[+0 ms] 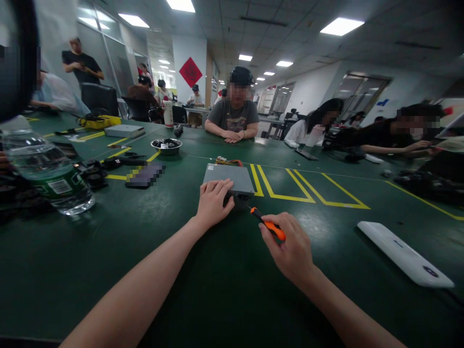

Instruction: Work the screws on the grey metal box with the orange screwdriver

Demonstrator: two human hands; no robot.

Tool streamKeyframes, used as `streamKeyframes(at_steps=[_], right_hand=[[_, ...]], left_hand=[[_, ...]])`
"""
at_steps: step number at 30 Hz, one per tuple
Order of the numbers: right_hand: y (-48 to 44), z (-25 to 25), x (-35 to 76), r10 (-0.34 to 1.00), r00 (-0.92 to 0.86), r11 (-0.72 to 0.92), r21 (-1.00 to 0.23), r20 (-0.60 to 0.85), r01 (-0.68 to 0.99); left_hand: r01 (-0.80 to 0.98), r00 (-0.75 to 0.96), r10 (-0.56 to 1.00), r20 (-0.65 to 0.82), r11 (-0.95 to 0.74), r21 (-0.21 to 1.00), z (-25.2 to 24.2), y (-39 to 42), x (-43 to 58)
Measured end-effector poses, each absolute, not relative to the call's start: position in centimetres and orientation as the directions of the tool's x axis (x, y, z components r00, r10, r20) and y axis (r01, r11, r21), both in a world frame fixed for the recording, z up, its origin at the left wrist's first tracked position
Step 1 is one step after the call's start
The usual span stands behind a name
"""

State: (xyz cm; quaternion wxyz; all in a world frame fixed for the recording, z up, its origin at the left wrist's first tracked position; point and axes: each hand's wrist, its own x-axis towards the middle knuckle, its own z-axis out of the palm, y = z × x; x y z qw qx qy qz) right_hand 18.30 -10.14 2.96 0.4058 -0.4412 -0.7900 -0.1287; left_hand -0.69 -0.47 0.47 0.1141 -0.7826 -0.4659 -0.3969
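A grey metal computer power supply (237, 176) lies on the green table, its bundle of coloured wires (232, 162) coming out at the far side. My left hand (214, 200) grips its near left corner, fingers over the top and thumb against the front face. In my right hand (290, 241) is an orange and black screwdriver (271, 227), held between thumb and fingers. Its thin shaft points up and left toward the front face of the power supply. Whether the tip touches a screw is too small to tell.
Yellow tape lines (290, 197) mark the green table (232, 290). A white device (402, 253) lies at right. At left are a water bottle (54, 169), a phone (145, 175) and a metal bowl (166, 151) of small parts. A person (232, 116) sits opposite, hands folded.
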Motion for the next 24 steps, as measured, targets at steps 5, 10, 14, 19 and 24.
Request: streamKeyframes(at_steps=[5, 10, 14, 19, 24], right_hand=[[-9.6, 3.3, 18.9, 0.616, -0.217, 0.499, -0.162, 0.757, 0.851], [-9.3, 3.4, 19.2, 0.645, -0.159, 0.444, -0.198, 0.747, 0.874], [-9.0, 3.5, 19.2, 0.668, -0.101, 0.417, -0.259, 0.737, 0.871], [-8.9, 3.6, 19.1, 0.654, -0.063, 0.399, -0.273, 0.754, 0.875], [-10.4, 3.9, 16.7, 0.579, -0.321, 0.375, 0.105, 0.749, 0.921]], left_hand=[[0.811, 0.263, 0.636, 0.725, -0.553, 0.191, 0.6, -0.5, -0.8], [0.8, 0.264, 0.633, 0.728, -0.565, 0.202, 0.7, -0.5, -0.9], [0.798, 0.265, 0.634, 0.726, -0.567, 0.204, 0.7, -0.6, -0.9], [0.795, 0.263, 0.63, 0.73, -0.571, 0.206, 0.6, -0.6, -0.9], [0.801, 0.255, 0.627, 0.736, -0.563, 0.202, 0.5, -0.5, -0.8]])
